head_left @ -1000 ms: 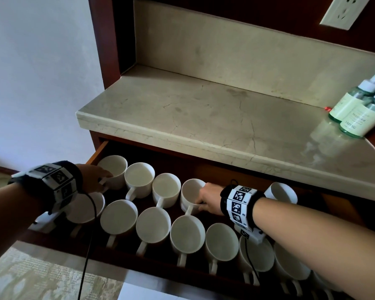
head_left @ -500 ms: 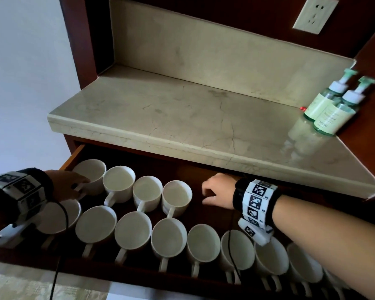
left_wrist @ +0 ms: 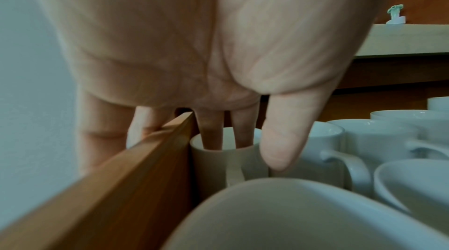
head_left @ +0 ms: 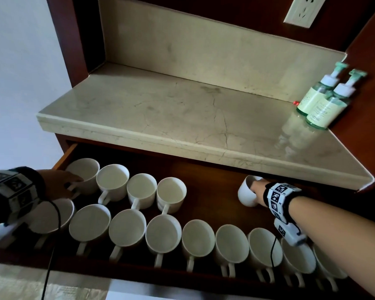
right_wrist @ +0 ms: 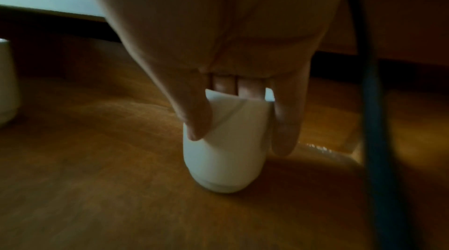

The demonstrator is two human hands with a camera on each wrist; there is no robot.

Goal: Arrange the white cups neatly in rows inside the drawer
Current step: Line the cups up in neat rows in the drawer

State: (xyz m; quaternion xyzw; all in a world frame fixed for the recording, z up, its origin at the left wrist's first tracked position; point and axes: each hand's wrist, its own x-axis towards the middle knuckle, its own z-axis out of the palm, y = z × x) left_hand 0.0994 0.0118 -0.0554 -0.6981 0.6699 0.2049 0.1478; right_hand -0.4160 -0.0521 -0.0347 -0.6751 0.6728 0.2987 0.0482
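The wooden drawer (head_left: 68, 154) stands pulled out, with white cups in two rows. Several cups (head_left: 199, 239) fill the front row, handles toward me. The back row (head_left: 141, 189) holds several cups at its left end. My left hand (head_left: 61, 185) pinches the rim of the back-left cup (head_left: 83, 175): in the left wrist view two fingers dip into that cup (left_wrist: 227, 155), the thumb lies outside, and the other fingers lie over the drawer wall (left_wrist: 136, 177). My right hand (head_left: 257, 189) grips a lone cup (head_left: 246, 194) at the back right. That cup (right_wrist: 226, 158) is tilted, with fingers inside and thumb outside.
A marble counter (head_left: 160, 118) overhangs the back of the drawer, close above my right hand. Two green pump bottles (head_left: 320, 105) stand at its right end below a wall socket (head_left: 301, 9). Bare drawer floor (head_left: 212, 198) lies between the back row and the lone cup.
My right hand left the fourth back-row cup, moved right along the drawer's back and took hold of the lone cup. My left hand stayed on the back-left cup.
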